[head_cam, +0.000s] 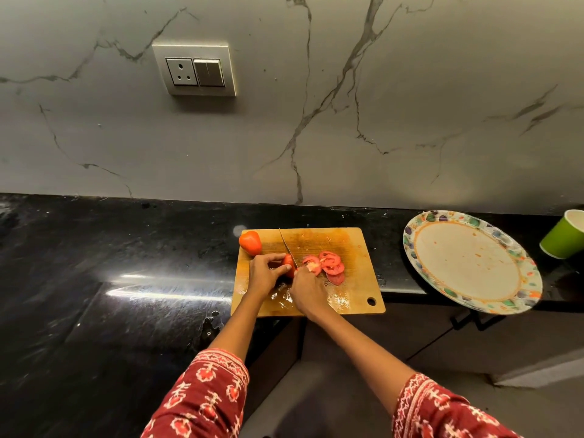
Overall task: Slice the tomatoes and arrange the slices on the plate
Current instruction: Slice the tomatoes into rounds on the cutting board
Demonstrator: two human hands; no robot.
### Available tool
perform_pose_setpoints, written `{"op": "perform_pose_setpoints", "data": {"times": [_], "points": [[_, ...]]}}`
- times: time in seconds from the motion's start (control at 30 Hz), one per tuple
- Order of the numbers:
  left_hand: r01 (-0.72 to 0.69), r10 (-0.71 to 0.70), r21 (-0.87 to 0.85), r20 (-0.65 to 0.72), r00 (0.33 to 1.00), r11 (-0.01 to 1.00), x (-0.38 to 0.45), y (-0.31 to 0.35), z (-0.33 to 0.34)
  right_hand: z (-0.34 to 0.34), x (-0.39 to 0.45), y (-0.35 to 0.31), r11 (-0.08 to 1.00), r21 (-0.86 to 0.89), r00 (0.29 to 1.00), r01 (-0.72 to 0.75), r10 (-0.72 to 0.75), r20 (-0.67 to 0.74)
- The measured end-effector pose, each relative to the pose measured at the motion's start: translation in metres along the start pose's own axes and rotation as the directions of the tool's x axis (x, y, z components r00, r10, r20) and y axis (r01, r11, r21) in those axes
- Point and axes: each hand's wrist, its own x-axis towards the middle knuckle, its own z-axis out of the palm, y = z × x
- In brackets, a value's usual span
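Observation:
A wooden cutting board (354,248) lies on the black counter. My left hand (264,273) grips a partly cut tomato (288,262) on the board. My right hand (308,292) grips the handle of a knife (286,246), hidden in my fist; its blade rests against the cut face of that tomato. Several tomato slices (328,265) lie just right of the blade. A whole tomato (250,242) sits at the board's far left corner. A round plate (467,260) with a floral rim stands to the right, bare of slices, overhanging the counter edge.
A green paper cup (564,235) stands at the far right behind the plate. The black counter (110,263) stretches to the left. A marble wall with a socket and switch panel (194,69) rises behind. Cabinet fronts drop below the counter edge.

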Motion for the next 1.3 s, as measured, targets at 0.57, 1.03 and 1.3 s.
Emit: {"op": "perform_pose_setpoints", "data": {"times": [0.57, 1.03, 1.3], "points": [[0.0, -0.001, -0.023, -0.031, 1.0, 1.0, -0.002, 0.001, 0.002, 0.011, 0.003, 0.002, 1.0, 0.022, 1.0, -0.016, 0.016, 0.012], [0.025, -0.026, -0.037, -0.036, 0.999, 0.999, -0.003, 0.0, 0.003, 0.023, 0.004, 0.01, 0.995, 0.094, 0.999, -0.042, 0.041, 0.019], [0.014, -0.016, -0.041, -0.045, 0.999, 0.999, -0.003, -0.001, 0.001, 0.021, 0.012, 0.001, 0.997, 0.069, 0.998, -0.047, 0.044, 0.04]]}}
